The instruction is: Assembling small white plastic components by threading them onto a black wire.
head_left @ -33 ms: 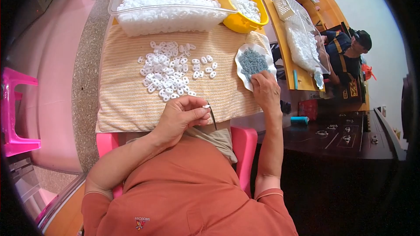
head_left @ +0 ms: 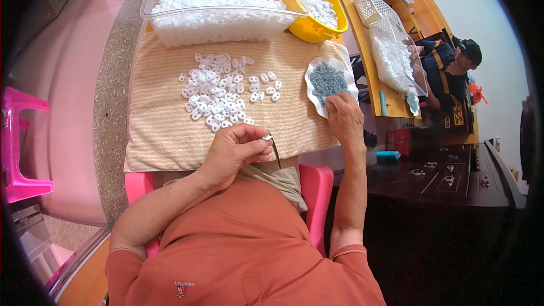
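My left hand (head_left: 241, 150) is closed above the near edge of the cloth, pinching a small white plastic piece (head_left: 267, 137) between thumb and forefinger. A thin dark strip (head_left: 275, 150) runs down beside those fingertips; whether they grip it too I cannot tell. At the right, the bent fingers of my right hand (head_left: 345, 116) reach over the near rim of a white wavy-edged dish (head_left: 312, 97) of tiny grey pieces (head_left: 328, 81). Anything in those fingertips is hidden. A pile of white two-holed oval pieces (head_left: 215, 90) lies left of centre, with several more (head_left: 265, 86) set apart beside it.
A striped cloth (head_left: 158, 130) covers the table. Behind the pile stand a large clear bin (head_left: 221, 14) of white pieces and a yellow basin (head_left: 309, 32). To the right, a person (head_left: 447, 68) sits by another table (head_left: 391, 105). A pink stool (head_left: 25, 141) stands left.
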A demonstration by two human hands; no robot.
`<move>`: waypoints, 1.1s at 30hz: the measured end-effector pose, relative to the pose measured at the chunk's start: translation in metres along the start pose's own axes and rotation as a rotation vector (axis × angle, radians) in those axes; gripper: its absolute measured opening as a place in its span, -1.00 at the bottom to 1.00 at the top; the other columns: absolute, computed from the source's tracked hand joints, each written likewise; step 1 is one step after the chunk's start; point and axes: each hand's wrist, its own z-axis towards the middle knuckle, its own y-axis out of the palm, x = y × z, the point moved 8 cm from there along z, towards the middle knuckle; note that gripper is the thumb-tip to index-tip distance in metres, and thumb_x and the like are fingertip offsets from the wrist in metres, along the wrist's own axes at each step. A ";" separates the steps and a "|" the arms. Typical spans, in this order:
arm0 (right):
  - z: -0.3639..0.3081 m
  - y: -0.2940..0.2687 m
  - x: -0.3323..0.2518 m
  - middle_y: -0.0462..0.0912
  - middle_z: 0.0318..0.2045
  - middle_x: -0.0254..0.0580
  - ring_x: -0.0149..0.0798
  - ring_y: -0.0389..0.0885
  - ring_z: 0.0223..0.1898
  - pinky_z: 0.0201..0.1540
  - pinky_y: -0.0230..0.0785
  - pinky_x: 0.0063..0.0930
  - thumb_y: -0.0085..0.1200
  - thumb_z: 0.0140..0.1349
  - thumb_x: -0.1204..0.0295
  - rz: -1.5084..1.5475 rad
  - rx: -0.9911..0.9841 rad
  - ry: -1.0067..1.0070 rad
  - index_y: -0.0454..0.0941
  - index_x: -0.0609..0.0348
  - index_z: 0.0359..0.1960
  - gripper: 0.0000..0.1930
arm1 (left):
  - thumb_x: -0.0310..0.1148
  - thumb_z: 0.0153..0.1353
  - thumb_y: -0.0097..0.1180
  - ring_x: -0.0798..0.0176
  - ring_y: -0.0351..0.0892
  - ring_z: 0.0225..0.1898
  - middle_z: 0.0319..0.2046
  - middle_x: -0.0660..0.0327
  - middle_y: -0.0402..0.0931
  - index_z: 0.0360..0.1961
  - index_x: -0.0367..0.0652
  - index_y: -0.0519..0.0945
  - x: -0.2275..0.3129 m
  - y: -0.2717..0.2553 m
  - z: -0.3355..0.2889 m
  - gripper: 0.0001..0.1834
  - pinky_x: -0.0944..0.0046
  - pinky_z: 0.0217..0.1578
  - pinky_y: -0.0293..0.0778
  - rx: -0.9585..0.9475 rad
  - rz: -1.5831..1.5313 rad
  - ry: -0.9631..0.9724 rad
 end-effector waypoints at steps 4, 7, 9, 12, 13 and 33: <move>-0.004 -0.006 -0.006 0.58 -0.34 -0.11 0.00 0.55 -0.23 -0.20 0.40 -0.19 0.09 0.20 0.43 0.061 0.009 0.018 0.62 0.17 -0.28 -0.87 | -0.57 0.22 0.14 0.35 0.61 -0.27 -0.29 0.17 0.59 -0.13 -0.32 0.55 -0.001 -0.003 0.000 -0.81 0.35 -0.21 0.61 0.016 0.007 -0.011; -0.009 -0.007 -0.012 0.58 -0.33 -0.10 0.01 0.54 -0.23 -0.20 0.38 -0.18 0.09 0.22 0.39 0.088 0.000 0.004 0.62 0.17 -0.27 -0.85 | -0.57 0.21 0.13 0.35 0.61 -0.28 -0.29 0.17 0.59 -0.13 -0.33 0.55 -0.002 -0.003 0.000 -0.81 0.35 -0.21 0.61 0.018 0.014 -0.011; -0.011 -0.001 -0.014 0.58 -0.32 -0.11 0.00 0.53 -0.24 -0.20 0.37 -0.18 0.09 0.24 0.35 0.114 -0.043 0.009 0.63 0.18 -0.27 -0.82 | -0.57 0.21 0.13 0.36 0.61 -0.28 -0.28 0.17 0.59 -0.13 -0.33 0.54 -0.002 -0.003 0.000 -0.80 0.35 -0.21 0.61 0.020 0.017 -0.011; -0.014 0.000 -0.015 0.58 -0.33 -0.13 -0.02 0.53 -0.25 -0.21 0.37 -0.21 0.10 0.23 0.35 0.078 -0.035 0.009 0.63 0.18 -0.27 -0.83 | -0.56 0.21 0.13 0.36 0.60 -0.27 -0.28 0.17 0.59 -0.12 -0.33 0.54 -0.002 -0.003 0.000 -0.79 0.35 -0.21 0.61 0.030 0.026 -0.017; -0.015 0.001 -0.015 0.58 -0.33 -0.13 -0.02 0.53 -0.25 -0.21 0.37 -0.21 0.10 0.23 0.35 0.078 -0.035 0.010 0.63 0.18 -0.27 -0.83 | -0.56 0.21 0.13 0.36 0.60 -0.27 -0.28 0.17 0.59 -0.12 -0.33 0.54 -0.002 -0.003 0.000 -0.79 0.35 -0.21 0.61 0.029 0.027 -0.017; -0.037 -0.005 -0.033 0.56 -0.31 -0.08 -0.01 0.50 -0.23 -0.19 0.37 -0.23 0.14 0.10 0.58 0.155 0.255 -0.014 0.59 0.25 -0.30 -0.88 | -0.55 0.20 0.15 0.35 0.62 -0.28 -0.28 0.18 0.60 -0.14 -0.27 0.55 -0.003 -0.006 0.000 -0.80 0.34 -0.21 0.62 0.023 0.029 -0.008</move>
